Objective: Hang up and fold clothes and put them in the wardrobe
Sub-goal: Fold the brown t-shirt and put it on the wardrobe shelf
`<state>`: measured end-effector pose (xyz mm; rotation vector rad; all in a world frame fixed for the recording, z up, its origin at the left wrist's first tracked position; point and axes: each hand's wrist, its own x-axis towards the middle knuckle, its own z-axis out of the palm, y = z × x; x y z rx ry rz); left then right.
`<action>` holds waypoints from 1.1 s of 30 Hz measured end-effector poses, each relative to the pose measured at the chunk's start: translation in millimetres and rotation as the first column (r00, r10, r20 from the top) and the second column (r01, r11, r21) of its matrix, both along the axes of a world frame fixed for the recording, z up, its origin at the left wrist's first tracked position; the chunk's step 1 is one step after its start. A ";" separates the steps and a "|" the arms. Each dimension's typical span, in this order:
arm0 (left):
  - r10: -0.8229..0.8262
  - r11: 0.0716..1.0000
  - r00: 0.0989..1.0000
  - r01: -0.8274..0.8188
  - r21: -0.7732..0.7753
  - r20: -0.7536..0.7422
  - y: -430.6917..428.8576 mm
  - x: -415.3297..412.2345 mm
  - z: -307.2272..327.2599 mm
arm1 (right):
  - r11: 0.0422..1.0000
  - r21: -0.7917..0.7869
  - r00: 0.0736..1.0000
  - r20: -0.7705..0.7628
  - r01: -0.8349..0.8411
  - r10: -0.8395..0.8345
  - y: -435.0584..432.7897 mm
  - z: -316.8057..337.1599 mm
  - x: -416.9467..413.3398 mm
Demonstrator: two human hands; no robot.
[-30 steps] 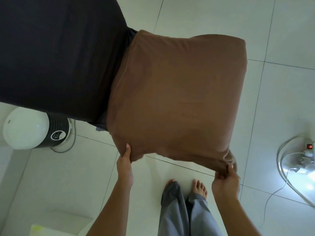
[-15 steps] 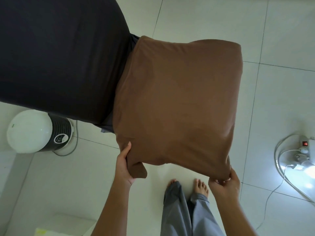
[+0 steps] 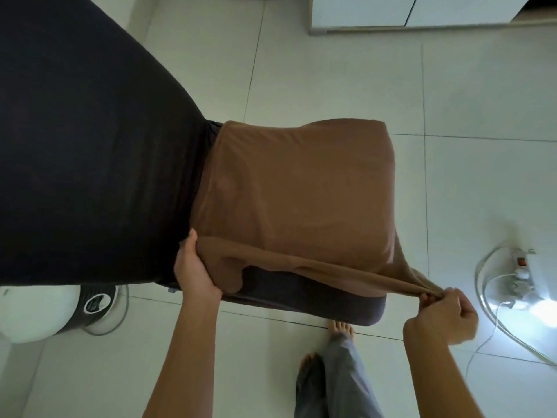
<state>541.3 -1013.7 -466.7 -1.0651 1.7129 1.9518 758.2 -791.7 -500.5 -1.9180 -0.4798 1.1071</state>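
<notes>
**Task item.** A brown cloth (image 3: 295, 194) is draped over a dark grey pad (image 3: 316, 297), which shows below the cloth's near edge. The cloth's left side lies against a large black fabric surface (image 3: 90, 146). Its near edge is lifted off the pad and drawn into a taut line between the two hands.

**Left hand.** The left hand (image 3: 196, 273) is closed on the cloth's near left corner. The thumb is seen on the side toward the black surface, and the fingers are wrapped under the fabric; a flap of cloth hangs beside the palm.

**Right hand.** The right hand (image 3: 443, 315) is curled into a fist, with the near right corner pinched at the fingertips (image 3: 428, 297). This corner is pulled out past the pad's right end, clear of it.

**Surroundings.** A tiled floor (image 3: 331, 70) is seen beneath. A white, round appliance (image 3: 39, 312) stands at lower left, and a power strip (image 3: 521, 267) with cables lies at right.
</notes>
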 end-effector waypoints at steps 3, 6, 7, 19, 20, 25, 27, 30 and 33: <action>-0.060 0.991 0.997 0.052 -0.126 -0.057 15.2 -36.2 3.2 | 0.999 0.018 0.999 0.013 -0.042 0.042 23.1 -1.1 -14.7; -0.078 0.989 0.997 0.076 -0.126 -0.011 37.4 -70.4 4.4 | 0.994 0.043 0.994 0.035 -0.104 0.103 47.5 2.5 -35.0; -0.062 0.991 0.998 0.062 -0.120 0.003 44.8 -79.8 5.0 | 0.992 0.048 0.993 0.021 -0.115 0.114 55.4 2.8 -41.4; -0.343 0.745 0.934 0.204 -0.635 -0.103 53.5 -61.2 -39.9 | 0.765 -0.175 0.781 -0.052 -0.620 0.622 72.3 -21.0 -70.7; -0.241 0.756 0.967 0.134 -0.641 -0.082 47.6 -49.7 -43.3 | 0.754 -0.233 0.776 -0.007 -0.614 0.630 64.3 -24.9 -64.7; 0.082 0.883 0.995 -0.046 -0.467 0.058 27.0 -19.7 -58.8 | 0.603 -0.564 0.732 -0.004 -0.564 0.681 23.1 -38.2 -39.7; 0.092 0.919 0.995 -0.070 -0.388 0.040 27.8 -25.0 -58.4 | 0.589 -0.599 0.759 -0.050 -0.543 0.649 17.6 -36.7 -39.9; 0.070 0.945 0.997 -0.051 -0.322 0.046 30.1 -37.1 -55.3 | 0.647 -0.589 0.856 -0.165 -0.484 0.490 22.5 -32.1 -45.6; 0.041 0.948 0.996 -0.016 -0.319 0.074 24.8 -48.2 -53.6 | 0.703 -0.578 0.908 -0.208 -0.415 0.364 27.3 -24.0 -56.7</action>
